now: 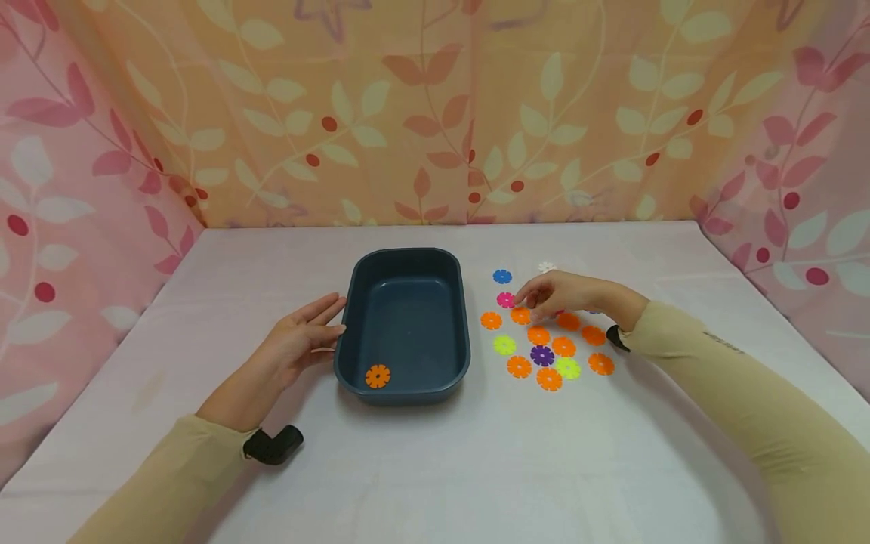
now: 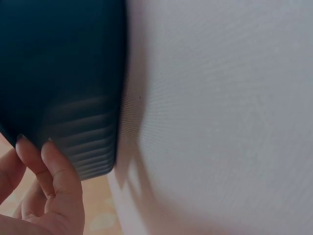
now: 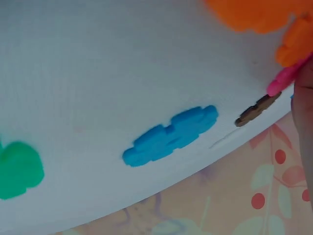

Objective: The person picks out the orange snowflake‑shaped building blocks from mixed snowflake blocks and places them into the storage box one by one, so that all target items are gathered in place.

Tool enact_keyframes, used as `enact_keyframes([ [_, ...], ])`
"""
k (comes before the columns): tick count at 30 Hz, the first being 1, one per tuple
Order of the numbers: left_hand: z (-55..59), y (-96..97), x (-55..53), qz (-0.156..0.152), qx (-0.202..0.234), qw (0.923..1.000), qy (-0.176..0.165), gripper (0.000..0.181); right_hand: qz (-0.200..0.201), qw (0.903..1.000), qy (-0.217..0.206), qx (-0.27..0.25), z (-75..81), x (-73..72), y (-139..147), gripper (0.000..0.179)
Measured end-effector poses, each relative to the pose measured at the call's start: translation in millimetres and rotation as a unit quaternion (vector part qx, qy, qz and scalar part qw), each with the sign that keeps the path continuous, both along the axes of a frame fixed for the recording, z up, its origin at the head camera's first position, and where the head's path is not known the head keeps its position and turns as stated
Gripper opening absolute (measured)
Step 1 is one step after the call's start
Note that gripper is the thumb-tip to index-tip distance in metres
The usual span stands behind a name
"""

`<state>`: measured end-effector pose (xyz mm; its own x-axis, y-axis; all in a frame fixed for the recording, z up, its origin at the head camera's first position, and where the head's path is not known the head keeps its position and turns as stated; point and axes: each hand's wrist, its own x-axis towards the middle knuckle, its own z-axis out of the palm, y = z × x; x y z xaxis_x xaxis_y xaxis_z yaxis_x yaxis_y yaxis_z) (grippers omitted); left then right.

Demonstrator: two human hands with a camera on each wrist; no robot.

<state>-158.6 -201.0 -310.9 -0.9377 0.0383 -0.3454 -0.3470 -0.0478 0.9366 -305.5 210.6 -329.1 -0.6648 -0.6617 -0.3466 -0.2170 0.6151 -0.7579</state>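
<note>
A dark blue-grey plastic basin [image 1: 408,302] stands on the table, with one orange flower-shaped disc [image 1: 377,376] in its near left corner. My left hand [image 1: 299,340] touches the basin's left wall with its fingertips; in the left wrist view, the fingers [image 2: 61,169] lie against the ribbed outer side. To the right of the basin, my right hand [image 1: 557,293] reaches down over scattered flower discs. Its fingertips are beside a pink disc [image 1: 506,300] and an orange disc [image 1: 520,316]. No disc is seen lifted in it. The hand hides part of the pile.
More orange discs [image 1: 549,378] lie in the scatter with yellow-green [image 1: 504,345], purple [image 1: 541,356], blue [image 1: 502,276] and white [image 1: 547,267] ones. Blue and green [image 3: 20,170] discs show in the right wrist view. Patterned curtains [image 1: 435,113] surround the table.
</note>
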Motion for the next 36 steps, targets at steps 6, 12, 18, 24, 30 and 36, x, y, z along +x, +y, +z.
enact_keyframes([
  [6, -0.3, 0.2, -0.1, 0.000, 0.002, 1.0000, 0.000, 0.069, 0.024, 0.9995, 0.021, 0.009, -4.2, -4.8, -2.8, 0.032],
  [12, 0.0, 0.1, -0.4, -0.002, 0.004, 1.0000, 0.000, 0.069, 0.030, 0.9991, 0.026, 0.015, -5.5, -6.3, -4.4, 0.032],
  [18, -0.2, 0.1, -0.7, -0.002, 0.002, 1.0000, 0.000, 0.069, 0.029, 0.9985, 0.035, 0.030, -5.5, -6.7, -5.8, 0.032],
  [24, -1.3, -0.5, -0.7, -0.002, 0.004, 1.0000, 0.002, 0.069, 0.026, 0.9978, 0.041, 0.045, -5.9, -6.7, -7.6, 0.031],
  [30, -1.5, -0.4, 0.0, -0.003, 0.009, 0.9999, 0.003, 0.069, 0.033, 0.9973, 0.044, 0.050, -5.8, -6.5, -9.6, 0.028],
  [36, -1.4, 0.2, 0.5, -0.002, 0.010, 0.9999, 0.005, 0.069, 0.022, 0.9981, 0.032, 0.048, -4.4, -4.9, -10.3, 0.027],
])
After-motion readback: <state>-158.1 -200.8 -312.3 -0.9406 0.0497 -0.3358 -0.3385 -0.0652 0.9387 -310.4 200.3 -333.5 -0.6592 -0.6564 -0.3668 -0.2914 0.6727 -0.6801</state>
